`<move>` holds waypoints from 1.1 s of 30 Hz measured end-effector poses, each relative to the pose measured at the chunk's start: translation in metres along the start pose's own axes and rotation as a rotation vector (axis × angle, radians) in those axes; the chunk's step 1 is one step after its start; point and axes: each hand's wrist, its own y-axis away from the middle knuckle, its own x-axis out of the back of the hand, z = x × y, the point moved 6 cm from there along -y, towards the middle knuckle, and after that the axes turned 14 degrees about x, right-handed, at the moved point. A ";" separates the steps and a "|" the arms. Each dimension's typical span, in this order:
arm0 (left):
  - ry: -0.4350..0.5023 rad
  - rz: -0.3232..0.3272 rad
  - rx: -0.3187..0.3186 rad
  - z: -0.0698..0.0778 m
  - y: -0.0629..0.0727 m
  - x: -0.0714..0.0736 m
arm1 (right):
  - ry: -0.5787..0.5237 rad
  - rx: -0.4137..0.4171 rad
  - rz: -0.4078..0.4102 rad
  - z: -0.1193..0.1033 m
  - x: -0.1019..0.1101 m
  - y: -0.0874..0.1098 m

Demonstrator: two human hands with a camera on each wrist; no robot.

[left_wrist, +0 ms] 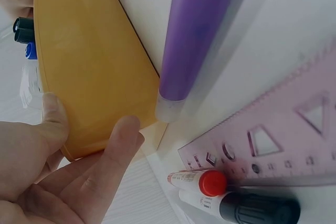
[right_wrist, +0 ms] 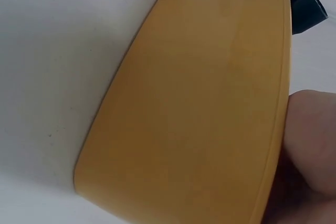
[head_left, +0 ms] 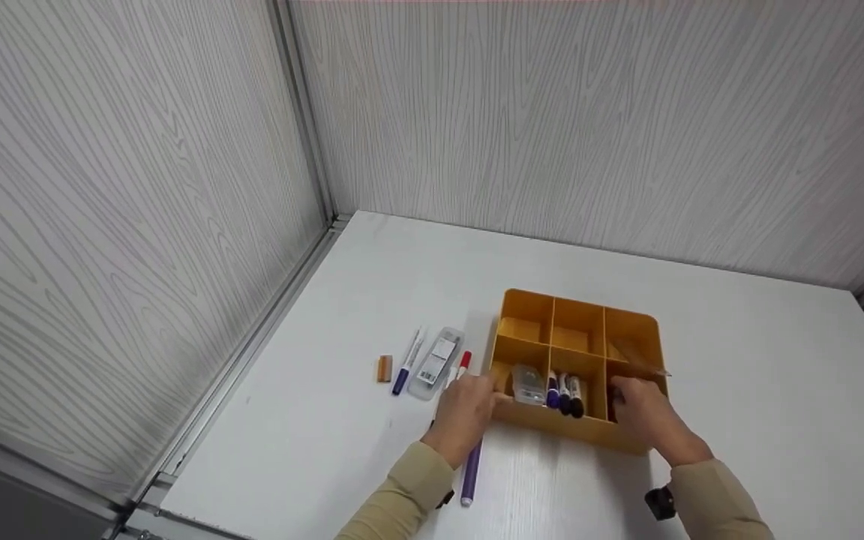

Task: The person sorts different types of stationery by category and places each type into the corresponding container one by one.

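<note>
A yellow organizer box (head_left: 578,426) with six compartments stands on the table. My left hand (head_left: 464,414) holds its front left corner, the thumb at the rim and the fingers against the side wall. My right hand (head_left: 640,405) reaches into the front right compartment; its fingertips are hidden behind the wall, and I cannot tell whether they hold anything. A clear plastic piece (head_left: 646,367) sticks out over the right rim by this hand. In the box's front row sit a clear case (head_left: 528,385) and several capped markers (head_left: 571,401).
Left of the box lie an orange sharpener-like piece (head_left: 385,369), a blue-capped marker (head_left: 407,364), a clear case with a label (head_left: 436,364) and a red-capped marker (left_wrist: 210,182). A purple tube (head_left: 471,472), a pink ruler (left_wrist: 273,145) and a black-capped marker (left_wrist: 257,207) lie near my left hand.
</note>
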 end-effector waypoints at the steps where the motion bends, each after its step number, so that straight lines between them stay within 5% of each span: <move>1: -0.004 0.008 -0.004 0.000 0.000 0.000 | -0.007 -0.003 -0.006 0.001 -0.001 0.000; 19: 0.017 -0.060 0.047 0.000 -0.001 -0.002 | 0.001 -0.063 0.012 0.004 -0.004 0.000; 28: 0.037 -0.081 0.038 0.000 -0.001 -0.001 | 0.073 0.056 0.314 -0.017 0.012 0.013; 33: 0.039 -0.077 0.056 -0.002 -0.001 -0.002 | 0.096 0.103 0.413 -0.032 0.015 0.022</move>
